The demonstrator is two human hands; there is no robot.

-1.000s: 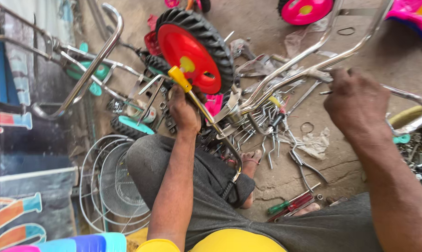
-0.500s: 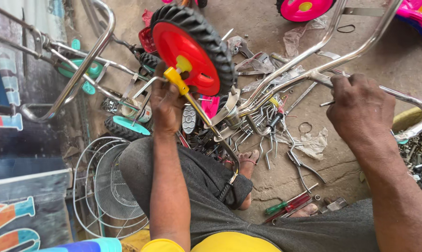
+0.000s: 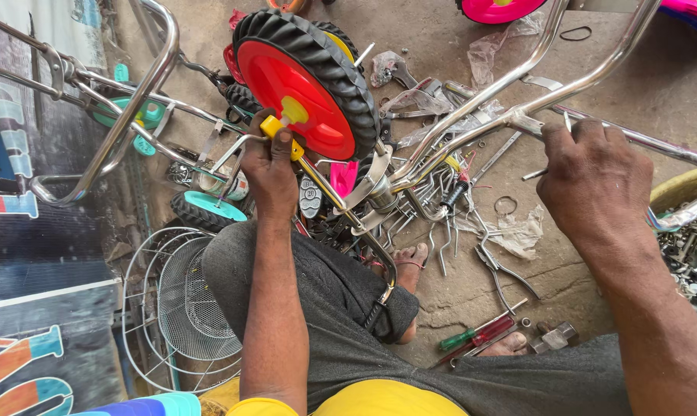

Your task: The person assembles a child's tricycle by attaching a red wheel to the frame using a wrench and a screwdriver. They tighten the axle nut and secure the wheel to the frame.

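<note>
Down at the left, a round wire mesh basket point(image 3: 180, 308) lies on the concrete floor point(image 3: 664, 85), with bent chrome tubing point(image 3: 133, 108) beyond it. Your left hand point(image 3: 270, 166) has its fingers curled tight around the yellow plastic pedal point(image 3: 275, 127) at the hub of the wheel point(image 3: 306, 81), a red plastic disc ringed by a knobbly black rubber tyre, standing on edge just beyond your knuckles. A chrome fork point(image 3: 364, 192) runs from that wheel back toward your knee. Between your hands lies a heap of spanners and loose metal parts point(image 3: 433, 192), and nearer you a red-handled and a green-handled screwdriver point(image 3: 479, 335). Your right hand point(image 3: 595, 181) has its fingers closed on the shiny curved tricycle frame tube point(image 3: 510, 115), with a thin metal pin point(image 3: 535, 175) sticking out beside the thumb. Far right sits a tray of small nuts and washers point(image 3: 691, 254).
</note>
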